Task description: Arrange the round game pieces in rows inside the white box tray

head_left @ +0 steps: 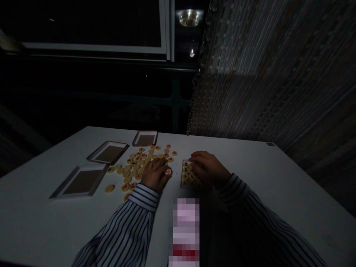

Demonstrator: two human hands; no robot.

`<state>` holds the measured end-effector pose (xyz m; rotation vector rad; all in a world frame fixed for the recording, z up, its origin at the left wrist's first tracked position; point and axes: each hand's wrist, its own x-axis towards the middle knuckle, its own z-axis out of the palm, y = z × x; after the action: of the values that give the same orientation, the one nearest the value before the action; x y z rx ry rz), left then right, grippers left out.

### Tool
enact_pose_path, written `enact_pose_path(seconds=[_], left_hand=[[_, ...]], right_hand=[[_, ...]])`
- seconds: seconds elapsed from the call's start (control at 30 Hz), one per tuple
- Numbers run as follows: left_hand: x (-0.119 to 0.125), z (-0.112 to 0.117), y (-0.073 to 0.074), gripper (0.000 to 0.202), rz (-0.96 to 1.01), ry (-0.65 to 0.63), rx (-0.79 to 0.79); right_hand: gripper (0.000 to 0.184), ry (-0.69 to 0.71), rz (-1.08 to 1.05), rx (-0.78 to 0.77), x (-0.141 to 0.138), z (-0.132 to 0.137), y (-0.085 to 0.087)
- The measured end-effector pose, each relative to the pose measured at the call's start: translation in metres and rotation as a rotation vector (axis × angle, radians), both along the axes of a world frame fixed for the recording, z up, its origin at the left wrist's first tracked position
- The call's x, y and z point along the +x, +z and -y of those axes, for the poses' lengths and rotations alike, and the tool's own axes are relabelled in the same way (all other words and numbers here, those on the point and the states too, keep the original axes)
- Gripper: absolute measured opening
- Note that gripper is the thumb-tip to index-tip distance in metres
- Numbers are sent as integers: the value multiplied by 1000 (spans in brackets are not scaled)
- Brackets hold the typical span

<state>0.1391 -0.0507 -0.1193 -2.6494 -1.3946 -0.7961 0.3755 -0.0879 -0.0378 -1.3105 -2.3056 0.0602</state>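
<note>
My left hand is over the right side of a pile of round wooden xiangqi pieces, some with red or dark characters, others blank side up. Between its thumb and index finger is a xiangqi piece with a red character. My right hand bends over a small shallow box, covering its right part. Dark-marked xiangqi pieces stand in rows inside it. The right fingertips are at the box's far side; whatever they may pinch is hidden.
Three shallow open trays or lids, near, middle and far, line the left of the white table. One blank piece lies apart. A strand curtain hangs at the right; a blurred-out patch covers the near middle.
</note>
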Motion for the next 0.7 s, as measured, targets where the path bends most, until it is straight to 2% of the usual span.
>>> enact_pose_path(seconds=[0.2,0.5,0.7], left_hand=[[7,6,9,31,58,-41,56],[22,19,42,31,90,-57,68],[39,20,60,27,97,-62,60]], right_hand=[[24,1,-22,22,3,2,5],[23,-29,-43,13,6,7,15],[22,-64,-80,17,10,9,21]])
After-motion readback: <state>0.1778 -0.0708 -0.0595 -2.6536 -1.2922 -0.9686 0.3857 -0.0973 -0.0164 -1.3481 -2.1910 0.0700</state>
